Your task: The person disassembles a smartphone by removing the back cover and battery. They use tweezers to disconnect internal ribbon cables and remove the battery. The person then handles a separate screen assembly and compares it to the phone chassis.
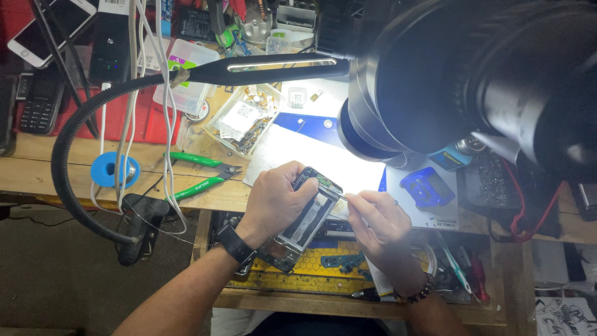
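Note:
My left hand (273, 200) grips an opened smartphone (306, 219) by its upper left side, back cover off, tilted over the bench edge. My right hand (379, 221) pinches a thin metal tool (344, 196), perhaps tweezers, whose tip touches the phone's top right corner near the small circuit board. A black watch sits on my left wrist and a bead bracelet on my right. A white mat (323, 158) lies lit under the phone's top.
A large black microscope head (472, 81) hangs over the right. A black gooseneck lamp (267, 67) crosses the bench. Green-handled cutters (202, 174), a blue tape roll (115, 169), a parts tray (245, 118), a blue jig (426, 186), phones at far left (43, 25), an open tool drawer (329, 267).

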